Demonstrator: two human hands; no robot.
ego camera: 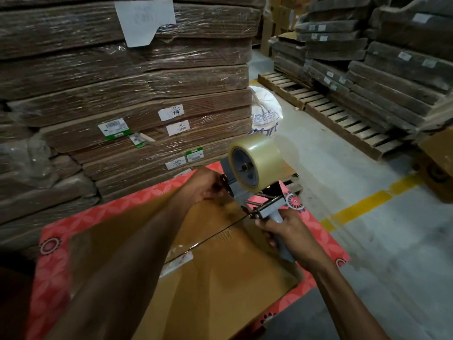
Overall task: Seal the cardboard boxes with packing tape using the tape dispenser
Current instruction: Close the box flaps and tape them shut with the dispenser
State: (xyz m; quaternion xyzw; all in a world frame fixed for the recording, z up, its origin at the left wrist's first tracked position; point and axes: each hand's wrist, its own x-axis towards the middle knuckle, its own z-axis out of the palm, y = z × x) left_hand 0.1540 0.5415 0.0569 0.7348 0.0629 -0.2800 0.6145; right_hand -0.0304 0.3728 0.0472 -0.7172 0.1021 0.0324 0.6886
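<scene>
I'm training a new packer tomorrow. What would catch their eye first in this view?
The clear tape roll on the tape dispenser stands out centre right, right hand gripping its handle, left hand holding its front end. Below lies the cardboard box on a red patterned cloth; wrapped cardboard stacks rise behind.

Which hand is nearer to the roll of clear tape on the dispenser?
Left. The left hand holds the front of the dispenser, just beside the tape roll. The right hand grips the handle lower down, farther from the roll.
</scene>
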